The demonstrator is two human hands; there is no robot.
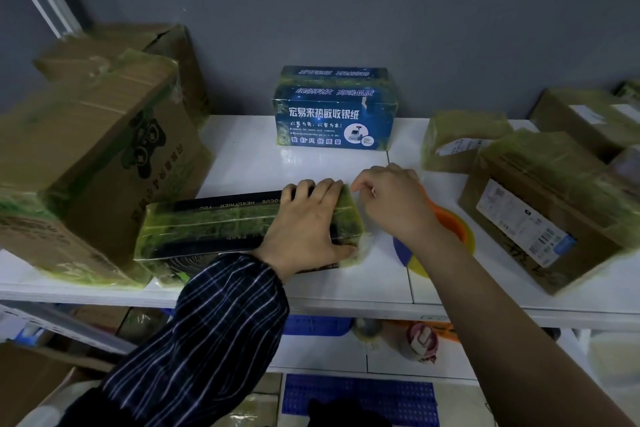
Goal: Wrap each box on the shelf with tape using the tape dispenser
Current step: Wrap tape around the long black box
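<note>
A long black box [221,229], wrapped in yellowish tape, lies on the white shelf [311,288] near its front edge. My left hand [304,222] grips the box's right end, fingers over the top and thumb on the near side. Just right of the box, my right hand [391,201] has its fingers curled over the orange, blue and yellow tape dispenser [450,224], which shows from under the palm and wrist. The grip itself is mostly hidden.
A blue printed box [334,114] stands at the back against the grey wall. Large taped cartons [100,163] crowd the left side. Taped cardboard boxes [540,211] with labels sit on the right. Lower shelves hold blue baskets [360,395] and tape rolls.
</note>
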